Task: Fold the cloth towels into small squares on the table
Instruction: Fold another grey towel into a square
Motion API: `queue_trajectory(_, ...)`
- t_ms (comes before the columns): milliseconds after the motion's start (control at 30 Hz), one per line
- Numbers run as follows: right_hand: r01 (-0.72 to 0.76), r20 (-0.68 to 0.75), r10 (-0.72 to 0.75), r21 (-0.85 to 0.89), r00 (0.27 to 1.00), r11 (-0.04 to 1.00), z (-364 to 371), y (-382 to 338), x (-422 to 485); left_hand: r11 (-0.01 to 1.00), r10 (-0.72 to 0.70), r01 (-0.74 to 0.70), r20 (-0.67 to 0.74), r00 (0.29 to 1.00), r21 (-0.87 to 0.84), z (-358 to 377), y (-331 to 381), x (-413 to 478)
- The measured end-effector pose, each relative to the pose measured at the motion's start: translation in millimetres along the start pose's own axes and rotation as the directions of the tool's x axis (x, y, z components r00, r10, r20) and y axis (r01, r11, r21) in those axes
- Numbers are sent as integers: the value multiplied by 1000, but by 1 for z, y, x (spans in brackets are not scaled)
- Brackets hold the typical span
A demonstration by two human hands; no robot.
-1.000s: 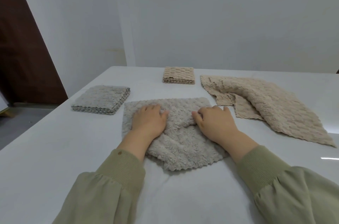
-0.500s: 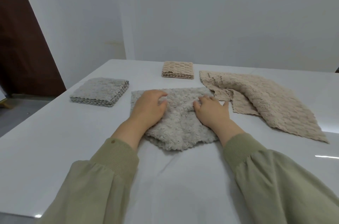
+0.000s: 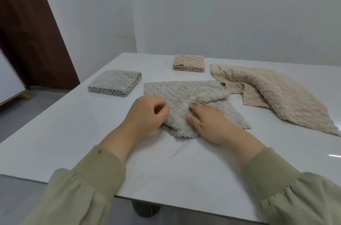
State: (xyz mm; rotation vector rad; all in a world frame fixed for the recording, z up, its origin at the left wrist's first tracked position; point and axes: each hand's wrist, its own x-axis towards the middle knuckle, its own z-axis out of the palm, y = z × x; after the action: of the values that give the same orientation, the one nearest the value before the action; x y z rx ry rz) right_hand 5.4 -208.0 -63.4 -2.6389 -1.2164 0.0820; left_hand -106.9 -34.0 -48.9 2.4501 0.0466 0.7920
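A grey fluffy towel (image 3: 184,93) lies partly folded and rumpled in the middle of the white table (image 3: 55,132). My left hand (image 3: 145,114) pinches the towel's near left edge between thumb and fingers. My right hand (image 3: 212,121) rests flat on the towel's right half, fingers spread, pressing it down. A folded grey towel stack (image 3: 115,82) sits at the left. Further back lies a small folded beige towel square (image 3: 189,63). An unfolded beige towel (image 3: 273,93) sprawls on the right.
The table's near edge (image 3: 166,204) runs across the bottom, with a dark ribbed leg (image 3: 145,211) under it. A white wall stands behind the table and a dark brown door (image 3: 31,36) at the left. Bare tabletop lies in front of my hands.
My left hand went from lying flat on the towel to pinching its near left edge. The right hand slid nearer and rightward. The grey towel is more bunched in the middle.
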Motion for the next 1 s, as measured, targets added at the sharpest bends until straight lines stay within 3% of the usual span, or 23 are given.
queue_trajectory(100,-23,30,22,20,999,1000,1,7,1,990,75,-93,163,984,102,0,-10,-15)
queue_trajectory(233,-27,14,27,36,1000,999,0,9,4,983,70,-111,254,965,149,1,-20,-16)
queue_trajectory(533,-36,0,36,22,999,999,-2,5,3,960,42,-91,185,982,263,15,-26,-3)
queue_trajectory(633,-34,0,34,29,999,999,-2,6,2,978,33,-78,226,974,192,6,-21,-8)
queue_trajectory(733,-21,-35,23,64,999,998,-5,5,1,995,-95,90,239,966,35,-4,-15,-11)
queue_trajectory(800,-2,-64,7,75,998,997,-7,5,0,990,-131,137,176,976,-19,-7,-13,-12)
queue_trajectory(900,-2,-78,3,16,997,1000,-7,6,-1,995,-99,98,78,992,13,-10,-12,-12)
queue_trajectory(1000,-41,-85,39,-30,996,999,-7,7,-2,992,-43,31,98,994,123,-9,-12,-14)
